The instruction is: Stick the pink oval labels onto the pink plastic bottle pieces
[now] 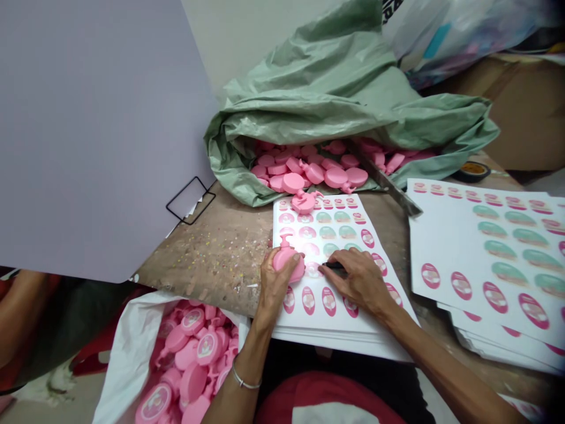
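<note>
In the head view, the left hand point(276, 282) wraps a pink plastic pump bottle point(286, 262), steadying it over a sheet of oval labels point(339, 321) on the tabletop point(212, 259); the right hand point(357, 280) pinches a small dark tool point(334, 265), its tip at the sheet.

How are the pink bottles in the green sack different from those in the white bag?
Bottles in the green sack show bare pink faces; many in the white bag show oval labels. The sack sits on the table; the bag sits lower, below its edge. Both hold jumbled heaps of pink pump bottles.
</note>
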A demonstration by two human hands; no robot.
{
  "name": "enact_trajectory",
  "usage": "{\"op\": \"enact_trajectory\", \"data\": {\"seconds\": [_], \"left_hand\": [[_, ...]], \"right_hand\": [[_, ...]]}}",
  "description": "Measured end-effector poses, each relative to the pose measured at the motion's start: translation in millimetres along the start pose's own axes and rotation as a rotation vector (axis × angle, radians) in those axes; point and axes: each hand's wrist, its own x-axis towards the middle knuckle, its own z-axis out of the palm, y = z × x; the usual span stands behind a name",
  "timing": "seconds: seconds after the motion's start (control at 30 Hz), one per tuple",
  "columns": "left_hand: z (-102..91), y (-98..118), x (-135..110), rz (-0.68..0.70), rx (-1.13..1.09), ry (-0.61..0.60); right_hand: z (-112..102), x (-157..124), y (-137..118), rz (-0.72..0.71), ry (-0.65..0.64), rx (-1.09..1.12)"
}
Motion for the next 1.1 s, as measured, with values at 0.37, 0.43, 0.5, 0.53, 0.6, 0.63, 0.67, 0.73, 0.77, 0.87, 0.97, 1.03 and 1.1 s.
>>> {"op": "enact_trajectory", "data": {"seconds": [0.37,0.43,0.5,0.53,0.6,0.63,0.67,0.73,0.77,0.87,0.97,1.03,1.1], "left_hand": [[2.7,17,-7,-0.098,-0.280,0.001],[5.8,23,-11,-0.148,-0.295,-0.020],[10.7,28,-16,-0.179,-0.286,-0.045],[13.5,30,-19,-0.199,-0.286,-0.057],[18.8,34,-23,-0.246,-0.303,-0.077],[20.9,36,-24,-0.265,-0.314,-0.089],[22.6,38,-25,-0.277,-0.323,-0.102],[24.7,40,-27,-0.284,-0.334,-0.120],[25.3,41,-27,-0.283,-0.339,-0.122],[26.2,41,-28,-0.270,-0.351,-0.124],[26.5,41,-29,-0.251,-0.361,-0.122],[26.6,40,-29,-0.243,-0.362,-0.112],[26.3,40,-28,-0.240,-0.359,-0.101]], "right_hand": [[-38,9,-14,0.302,0.094,0.522],[-48,16,-23,0.313,0.017,0.587],[-53,22,-33,0.280,-0.032,0.646],[-54,24,-37,0.267,-0.039,0.669],[-55,26,-43,0.246,-0.037,0.692],[-55,26,-44,0.239,-0.032,0.690],[-55,25,-45,0.229,-0.031,0.684],[-57,24,-44,0.208,-0.026,0.667],[-58,23,-44,0.202,-0.021,0.658],[-60,22,-44,0.196,-0.006,0.637],[-60,22,-46,0.196,0.002,0.623],[-59,23,-48,0.191,0.008,0.612],[-58,24,-49,0.180,0.013,0.597]]}}
